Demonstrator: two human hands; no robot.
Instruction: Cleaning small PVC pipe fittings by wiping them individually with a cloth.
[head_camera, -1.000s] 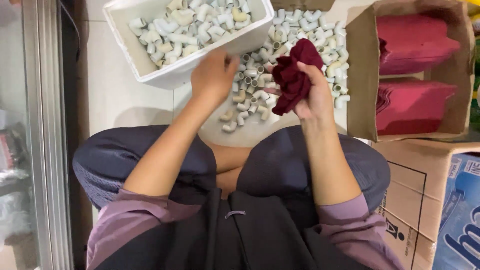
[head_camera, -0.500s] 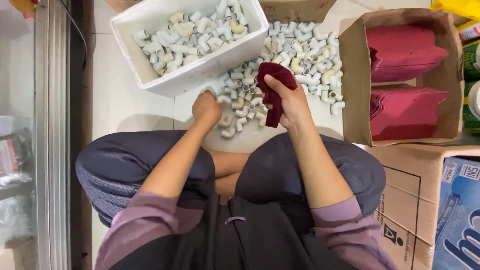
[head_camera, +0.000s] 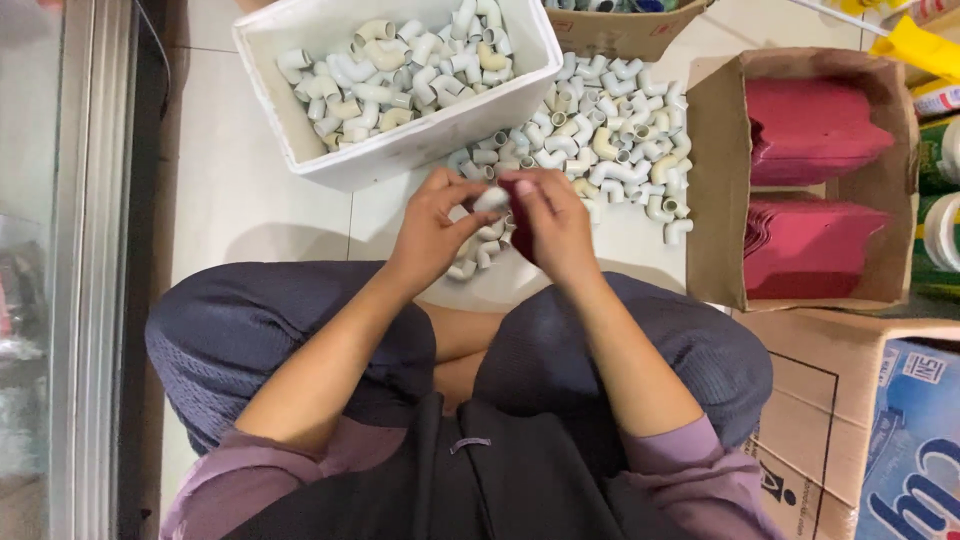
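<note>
Looking down from the head camera, the person sits cross-legged on the pale tiled floor (head_camera: 250, 200), and both hands meet just above the near edge of the loose heap of white pipe elbows (head_camera: 610, 130). The left hand (head_camera: 435, 225) pinches a single white elbow fitting (head_camera: 490, 200) between thumb and fingertips, its fingers closed on it, and the fitting points toward the other hand. The right hand (head_camera: 555, 225) is closed around a dark red cloth (head_camera: 520, 215), which is pressed against the fitting from the right side, so cloth and fitting touch at the midpoint between the two hands. The fitting's long axis cannot be told exactly, since fingers cover most of it; only one rounded end shows. Both hands are equally close to it, the left carrying it and the right meeting it. Beyond the hands, toward the far left, a white tub (head_camera: 420, 150) holds more elbows and sits touching the heap's left side. To the right of the heap, well apart from the hands, an open cardboard box (head_camera: 715, 180) holds stacked red sheets (head_camera: 810, 130). More cartons (head_camera: 830, 400) stand at the near right, beside the person's knee.
</note>
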